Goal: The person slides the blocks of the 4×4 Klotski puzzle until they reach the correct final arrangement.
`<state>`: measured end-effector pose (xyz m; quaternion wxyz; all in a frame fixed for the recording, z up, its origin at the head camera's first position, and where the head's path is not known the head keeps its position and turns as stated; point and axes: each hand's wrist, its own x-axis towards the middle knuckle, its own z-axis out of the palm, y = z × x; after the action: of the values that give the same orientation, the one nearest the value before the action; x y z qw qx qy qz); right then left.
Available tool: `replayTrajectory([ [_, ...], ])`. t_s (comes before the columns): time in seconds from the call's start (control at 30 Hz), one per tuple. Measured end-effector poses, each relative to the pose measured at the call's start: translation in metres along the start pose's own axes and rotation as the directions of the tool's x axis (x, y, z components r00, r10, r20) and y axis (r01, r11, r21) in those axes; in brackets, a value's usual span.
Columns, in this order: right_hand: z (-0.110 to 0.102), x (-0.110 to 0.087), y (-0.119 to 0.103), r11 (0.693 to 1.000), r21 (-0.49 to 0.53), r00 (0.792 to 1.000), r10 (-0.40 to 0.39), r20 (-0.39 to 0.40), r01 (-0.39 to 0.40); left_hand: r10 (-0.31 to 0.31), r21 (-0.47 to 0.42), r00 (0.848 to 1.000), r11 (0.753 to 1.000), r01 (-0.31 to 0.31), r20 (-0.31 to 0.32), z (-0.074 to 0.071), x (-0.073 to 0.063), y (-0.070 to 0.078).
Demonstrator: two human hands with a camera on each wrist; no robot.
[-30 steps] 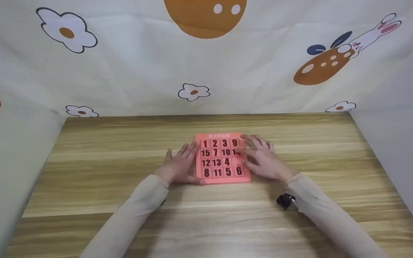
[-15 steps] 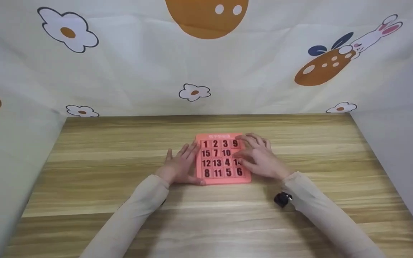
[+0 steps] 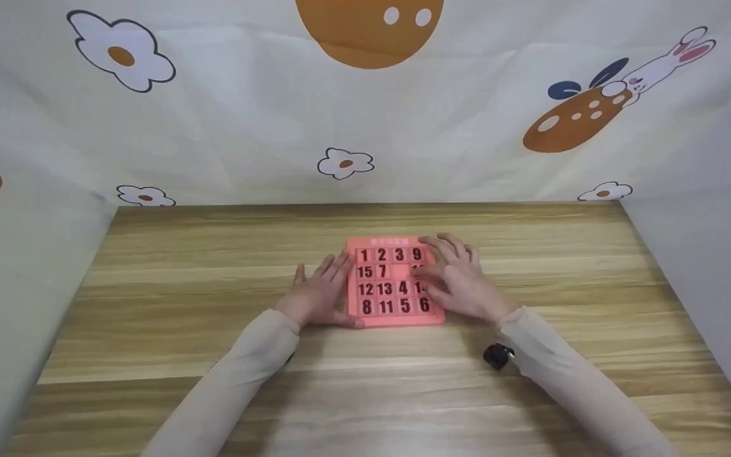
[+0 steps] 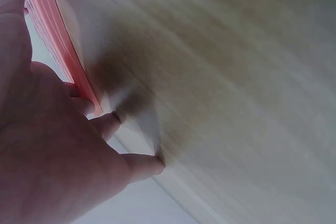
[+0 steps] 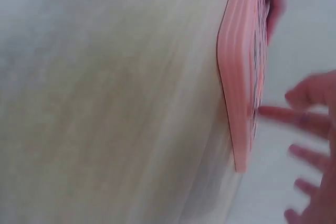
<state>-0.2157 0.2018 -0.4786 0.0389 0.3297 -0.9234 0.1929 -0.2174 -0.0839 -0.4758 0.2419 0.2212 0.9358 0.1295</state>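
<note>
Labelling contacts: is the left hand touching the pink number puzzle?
Touching: in the head view, the left hand rests against the left edge of the pink number puzzle, thumb on its near corner.

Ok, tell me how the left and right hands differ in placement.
The left hand lies along the left edge of the pink board; the right hand reaches over its right edge. The left hand leaves the number tiles uncovered, while the right hand partly hides some in the right column. Both come from pale sleeves.
</note>
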Motion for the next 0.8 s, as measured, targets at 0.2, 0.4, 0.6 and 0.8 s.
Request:
replayTrajectory([
  [0.2, 0.004, -0.002, -0.001, 0.998, -0.009, 0.995, -0.063, 0.082, 0.064, 0.000, -0.007, 1.000, 1.000, 0.000, 0.009, 0.001, 0.002, 0.000],
  [0.4, 0.006, -0.003, 0.001, 0.998, -0.030, 0.993, -0.057, 0.103, 0.060, -0.013, 0.000, 1.000, 1.000, 0.013, 0.017, 0.000, 0.002, 0.000],
  [0.6, 0.003, -0.009, 0.004, 0.959, 0.199, 0.973, -0.219, 0.077, 0.200, -0.009, 0.015, 1.000, 1.000, 0.009, 0.013, 0.001, 0.001, -0.001],
  [0.8, 0.000, -0.012, 0.005, 0.985, 0.119, 0.987, -0.135, 0.083, 0.124, -0.008, 0.015, 1.000, 1.000, 0.007, 0.008, 0.001, 0.001, 0.000],
])
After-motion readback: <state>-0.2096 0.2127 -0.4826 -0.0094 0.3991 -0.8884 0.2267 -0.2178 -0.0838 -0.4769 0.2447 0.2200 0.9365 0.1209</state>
